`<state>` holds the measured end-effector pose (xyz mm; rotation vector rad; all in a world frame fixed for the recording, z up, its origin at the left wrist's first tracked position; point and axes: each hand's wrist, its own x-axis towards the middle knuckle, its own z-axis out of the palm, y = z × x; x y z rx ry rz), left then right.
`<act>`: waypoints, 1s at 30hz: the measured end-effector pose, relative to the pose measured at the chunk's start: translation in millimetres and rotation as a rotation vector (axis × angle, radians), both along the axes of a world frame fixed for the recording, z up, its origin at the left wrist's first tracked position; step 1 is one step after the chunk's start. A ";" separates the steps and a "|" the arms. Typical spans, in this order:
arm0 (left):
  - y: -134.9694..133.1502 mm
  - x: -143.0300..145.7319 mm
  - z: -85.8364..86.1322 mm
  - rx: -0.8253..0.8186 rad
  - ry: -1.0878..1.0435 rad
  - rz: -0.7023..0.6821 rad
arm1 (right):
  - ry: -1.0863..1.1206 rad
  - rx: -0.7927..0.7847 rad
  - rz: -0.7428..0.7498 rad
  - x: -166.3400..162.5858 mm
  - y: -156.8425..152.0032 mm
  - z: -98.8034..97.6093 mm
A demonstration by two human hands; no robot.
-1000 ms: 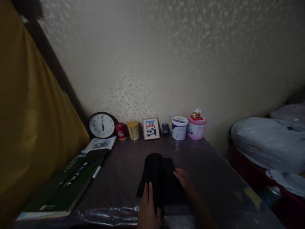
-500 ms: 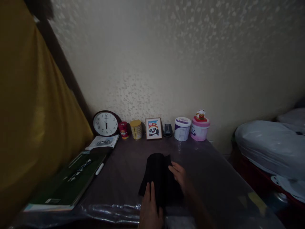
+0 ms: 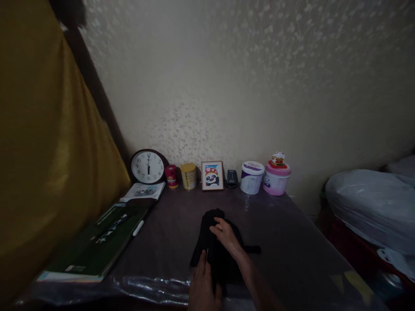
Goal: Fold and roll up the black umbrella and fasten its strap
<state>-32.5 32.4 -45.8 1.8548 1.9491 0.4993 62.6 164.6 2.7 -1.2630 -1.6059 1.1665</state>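
Note:
A dark black cloth (image 3: 205, 235) lies folded near the front of the table, with a narrow strip sticking out to its right. What kind of cloth article it is cannot be made out. My left hand (image 3: 202, 280) rests on its near left part, fingers stretched forward and pressed flat. Over the upper middle of the cloth lies my right hand (image 3: 225, 235), its fingers pointing left and apart, touching the fabric.
Along the wall stand a clock (image 3: 148, 167), a red can (image 3: 171, 177), a yellow tin (image 3: 188, 177), a framed panda picture (image 3: 212, 176), a white tub (image 3: 251, 178) and a pink tub (image 3: 276, 179). Green book (image 3: 100, 242) and white marker (image 3: 138, 228) lie left.
My right hand has moved left from the cloth's right edge to its middle. The right side is now folded inward, and a strip shows at the right. My left hand stays put.

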 end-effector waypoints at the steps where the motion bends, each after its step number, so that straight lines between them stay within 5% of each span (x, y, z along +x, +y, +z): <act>1: -0.8 0.3 0.4 -0.002 0.023 -0.002 | -0.043 0.008 0.014 -1.5 0.9 -1.6; 10: -11.7 7.3 2.6 0.111 -0.115 0.155 | -0.201 0.038 0.122 -8.5 2.2 2.3; 19: -5.4 14.7 26.7 -0.072 0.242 0.091 | -0.183 0.212 0.217 -3.1 -30.3 14.5; 24: -2.1 13.0 15.3 -0.053 0.206 0.118 | -0.214 0.518 0.130 21.4 -49.7 -0.6; 30: 1.6 9.9 0.1 0.014 0.122 0.153 | -0.372 0.590 0.212 19.1 -4.1 -20.8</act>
